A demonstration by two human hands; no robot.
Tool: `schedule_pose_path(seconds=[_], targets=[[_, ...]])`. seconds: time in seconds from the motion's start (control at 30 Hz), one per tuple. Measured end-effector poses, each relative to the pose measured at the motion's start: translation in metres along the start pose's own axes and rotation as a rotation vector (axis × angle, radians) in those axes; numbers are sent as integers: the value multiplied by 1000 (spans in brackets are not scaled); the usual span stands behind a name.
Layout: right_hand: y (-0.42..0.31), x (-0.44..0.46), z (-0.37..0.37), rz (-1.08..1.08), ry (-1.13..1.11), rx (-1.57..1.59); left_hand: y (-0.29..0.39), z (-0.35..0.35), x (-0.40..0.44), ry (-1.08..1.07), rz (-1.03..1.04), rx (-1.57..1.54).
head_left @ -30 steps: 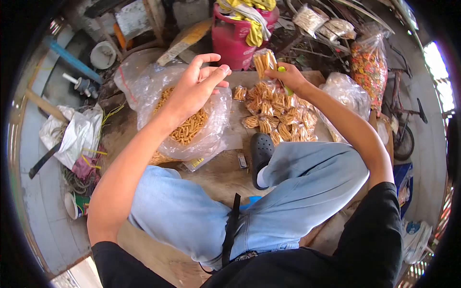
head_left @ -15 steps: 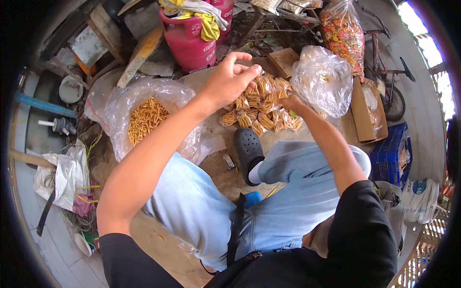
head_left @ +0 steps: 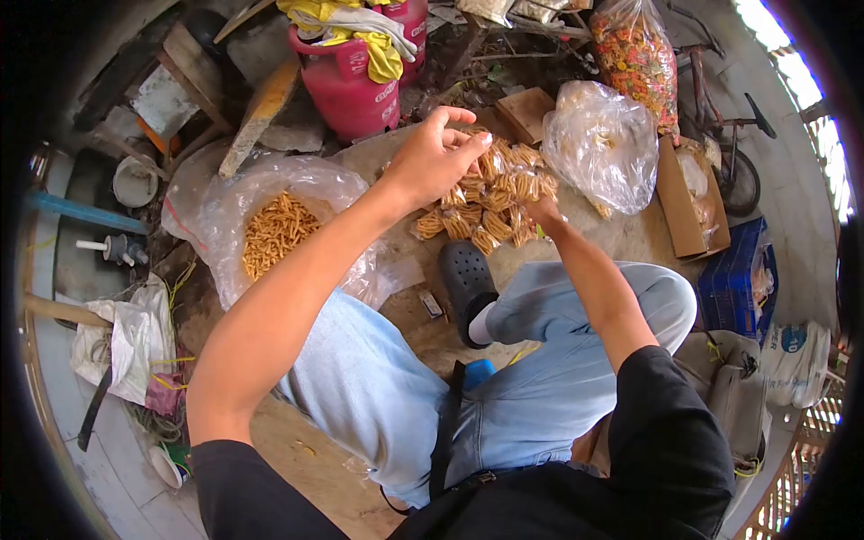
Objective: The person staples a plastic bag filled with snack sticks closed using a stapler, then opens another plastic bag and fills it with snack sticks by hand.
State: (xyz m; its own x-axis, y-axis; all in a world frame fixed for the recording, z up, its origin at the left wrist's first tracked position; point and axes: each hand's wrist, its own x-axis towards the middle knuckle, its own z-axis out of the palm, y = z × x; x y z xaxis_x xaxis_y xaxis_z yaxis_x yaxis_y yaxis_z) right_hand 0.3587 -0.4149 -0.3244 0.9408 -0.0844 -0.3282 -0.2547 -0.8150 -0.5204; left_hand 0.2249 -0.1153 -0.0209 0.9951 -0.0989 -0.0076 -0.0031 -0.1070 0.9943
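A pile of small clear packets of brown stick snacks (head_left: pixel 490 200) lies on the floor ahead of me. Above its left side is my left hand (head_left: pixel 439 155), index finger and thumb apart, with nothing visible between them. At the pile's right edge, my right hand (head_left: pixel 544 212) is closed against the packets; its fingertips are partly hidden, and I cannot make out what they grip. Left of the pile, loose brown stick snacks (head_left: pixel 277 229) fill a large open clear plastic bag (head_left: pixel 337 186), partly covered by my left forearm.
A puffed clear plastic bag (head_left: pixel 601 148) and a cardboard box (head_left: pixel 681 202) lie right of the pile. Behind stand pink gas cylinders (head_left: pixel 351 90) and a bag of colourful snacks (head_left: pixel 635 67). A blue crate (head_left: pixel 731 279) is at right. My dark clog (head_left: pixel 466 288) is close to the packets.
My right hand has moved slightly down along the pile's right edge, uncovering packets above it. My left hand stays above the pile with nearly the same finger pose. The view has shifted slightly.
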Motion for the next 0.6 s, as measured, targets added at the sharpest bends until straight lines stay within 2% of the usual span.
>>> schedule_pose_path(seconds=[0.03,0.1,0.13,0.17,0.27,0.37,0.4,0.43,0.5,0.6], targets=[[-18,-18,-7,-11,-1,0,3,-1,-3,10,4,3],[-69,-79,-27,-142,192,-34,9,-4,-12,2,15,-20],[-63,-72,-14,-232,80,-117,11,-6,-16,13,12,4],[-66,-75,1,-251,63,-120,12,-9,-23,38,4,6],[-79,-96,46,-656,-131,-80,31,-20,-47,61,30,91],[-97,-132,100,-816,-214,-260,44,-32,-75,125,53,65],[-128,-177,80,-796,-363,-343,46,-37,-84,138,43,52],[-128,-191,94,-811,-382,-343,50,-42,-94,159,31,55],[-125,-209,124,-1030,-569,-455,57,-53,-115,189,13,71],[-121,-240,159,-1118,-694,-611,71,-69,-150,263,-28,91]])
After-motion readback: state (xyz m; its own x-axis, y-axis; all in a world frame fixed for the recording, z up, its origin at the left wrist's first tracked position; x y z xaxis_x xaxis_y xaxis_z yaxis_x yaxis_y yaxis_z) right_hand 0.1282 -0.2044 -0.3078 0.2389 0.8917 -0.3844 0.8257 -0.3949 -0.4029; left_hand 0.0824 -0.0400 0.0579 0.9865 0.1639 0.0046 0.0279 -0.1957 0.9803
